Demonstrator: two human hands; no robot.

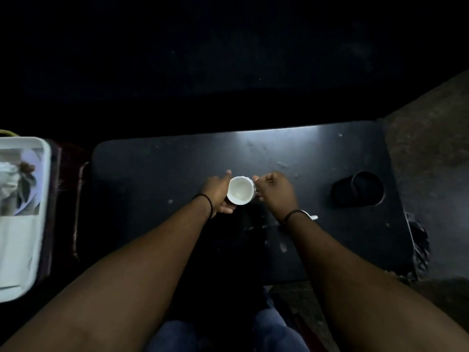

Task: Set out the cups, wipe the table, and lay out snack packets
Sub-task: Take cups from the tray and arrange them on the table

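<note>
White cup (240,190) upright near the middle of the dark table (317,153). Left hand (217,191) cups its side; right hand (275,191) pinches the handle. Judgement: set it down level, loosen both grips together, avoiding the table's round recess (359,189).

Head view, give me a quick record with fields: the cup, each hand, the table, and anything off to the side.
cup: white cup, upright, looks empty, over the middle of the table
left hand: left hand holds the cup's side, thumb stretched along it
right hand: right hand grips at the cup's other side, fingers curled; handle mostly hidden
table: dark table, pale specks on it, round cup recess at the right
side: white tray at the left, holding crumpled packets or cloth, too blurred to tell
</note>
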